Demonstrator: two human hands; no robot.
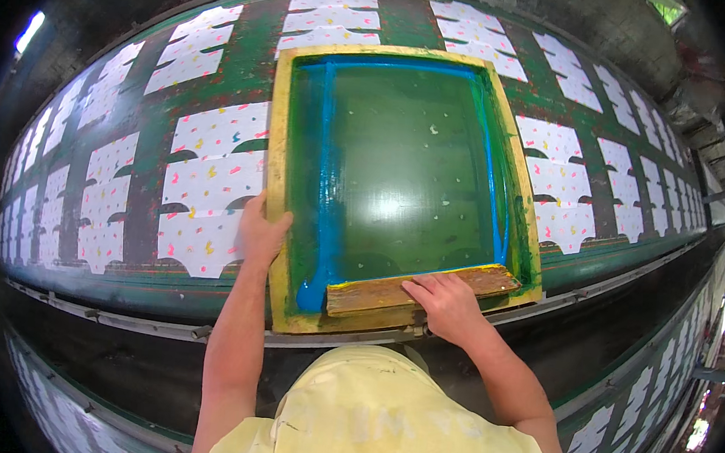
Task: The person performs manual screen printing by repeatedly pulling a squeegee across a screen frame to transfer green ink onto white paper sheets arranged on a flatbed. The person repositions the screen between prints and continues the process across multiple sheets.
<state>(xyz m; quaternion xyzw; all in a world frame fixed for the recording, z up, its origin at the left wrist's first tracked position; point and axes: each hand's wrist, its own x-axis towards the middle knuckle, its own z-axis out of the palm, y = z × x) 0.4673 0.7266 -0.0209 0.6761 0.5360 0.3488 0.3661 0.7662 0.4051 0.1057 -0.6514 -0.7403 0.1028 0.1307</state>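
A wooden-framed printing screen [404, 187] with a green mesh lies flat on the long green table in front of me. Blue ink [327, 164] runs in a thick streak down its left side, pools at the near left corner and lines the right and far edges. My left hand [263, 229] grips the left rail of the frame, thumb on top. With my right hand [444, 304] I hold a wooden squeegee [374, 296] along the near end of the screen, fingers over its top edge. The squeegee's blade and my right thumb are hidden.
White printed fabric pieces [212, 185] with small coloured marks lie in rows on the green table [259, 82] on both sides of the screen and beyond it. A rail [159, 327] runs along the table's near edge. Another table with white pieces [593, 432] stands behind me at right.
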